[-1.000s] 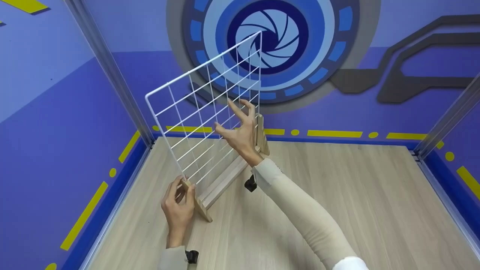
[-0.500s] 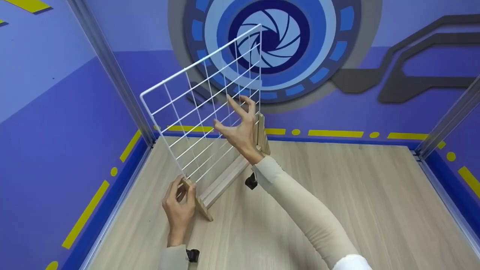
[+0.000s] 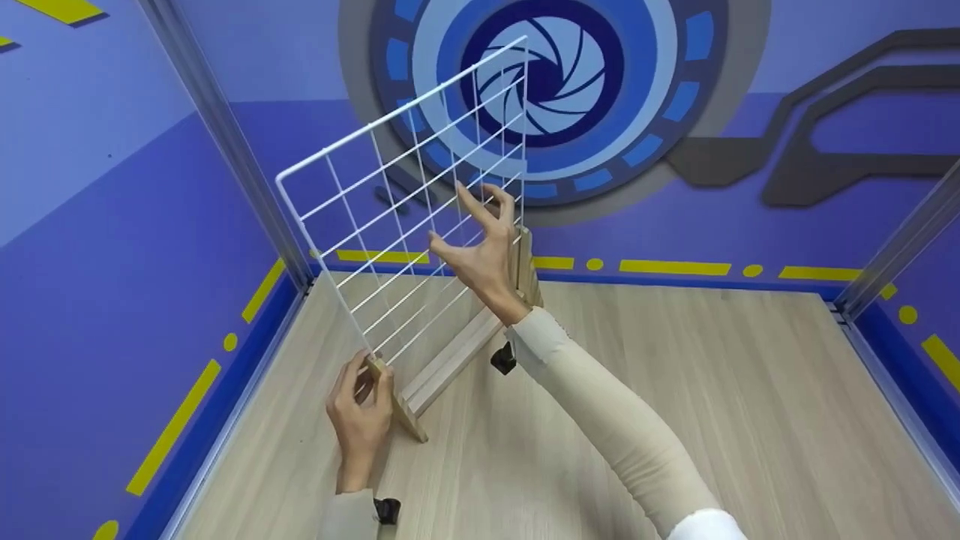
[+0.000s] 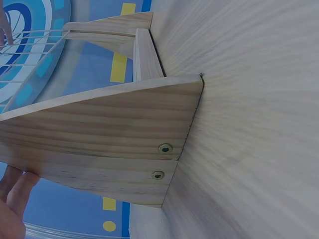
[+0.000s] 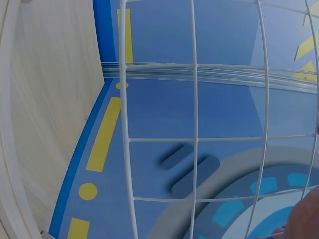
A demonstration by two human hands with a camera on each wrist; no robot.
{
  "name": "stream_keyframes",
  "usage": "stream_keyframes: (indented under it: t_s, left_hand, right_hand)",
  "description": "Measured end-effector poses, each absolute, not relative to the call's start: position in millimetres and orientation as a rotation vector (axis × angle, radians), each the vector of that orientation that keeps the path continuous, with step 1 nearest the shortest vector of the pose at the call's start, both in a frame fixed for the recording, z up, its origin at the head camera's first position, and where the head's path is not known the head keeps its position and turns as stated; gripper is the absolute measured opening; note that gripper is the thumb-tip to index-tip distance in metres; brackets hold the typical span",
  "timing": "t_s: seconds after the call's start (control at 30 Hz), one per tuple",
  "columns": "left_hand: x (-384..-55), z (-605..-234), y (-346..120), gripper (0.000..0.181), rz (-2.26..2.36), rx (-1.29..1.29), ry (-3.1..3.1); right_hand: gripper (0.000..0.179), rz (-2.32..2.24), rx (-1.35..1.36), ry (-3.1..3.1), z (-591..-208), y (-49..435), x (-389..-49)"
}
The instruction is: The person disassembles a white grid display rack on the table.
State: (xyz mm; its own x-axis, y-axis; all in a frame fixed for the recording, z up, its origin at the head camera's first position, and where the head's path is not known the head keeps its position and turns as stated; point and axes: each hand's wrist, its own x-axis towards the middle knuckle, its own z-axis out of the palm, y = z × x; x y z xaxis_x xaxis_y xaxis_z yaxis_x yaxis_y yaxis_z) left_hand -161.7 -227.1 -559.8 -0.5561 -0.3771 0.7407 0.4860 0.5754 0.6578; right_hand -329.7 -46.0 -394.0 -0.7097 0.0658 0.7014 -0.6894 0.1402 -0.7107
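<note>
Creeping upward: wire panel (image 3: pixel 371 125), top edge clearly higher in head view than a second ago, both corners. Lift or tilt, can't tell from this angle. Hands and stand barely moved in the same span.

Panel sits ahead of both hands: one side edge runs down to the left hand (image 3: pixel 360 420), the other passes behind the right hand (image 3: pixel 484 262). Hands well apart. Left is clamped on the top of the near end board (image 3: pixel 403 409), thumb one side, fingers the other. Right is up at the mesh, thumb and forefinger spread wide; remaining fingers partly hidden, so can't tell whether they grip wire or just steady it.

Far end board (image 3: pixel 526 262) stands just beyond the right wrist. Crossbar (image 3: pixel 454 360) runs between the hands, low, joining the boards. Left wrist view shows the near board's foot on the table (image 3: pixel 750 375), two metal fasteners (image 4: pixel 165 149) near it.

My read: stand is acting as the fixed base, panel is the part being adjusted. Panel's bottom fit unconfirmed: near corner is masked by the left hand, far one by the right.
</note>
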Motion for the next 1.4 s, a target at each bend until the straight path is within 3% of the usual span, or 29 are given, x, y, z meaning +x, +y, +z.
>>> stream_keyframes:
  t_s: [1.4]
  left_hand:
    - [-161.6, -562.6, -226.6, 0.041, -1.150, -0.074, -1.850]
  right_hand:
    - [0.076, 1.551, 0.612, -1.773, -385.8, -42.4, -320.9]
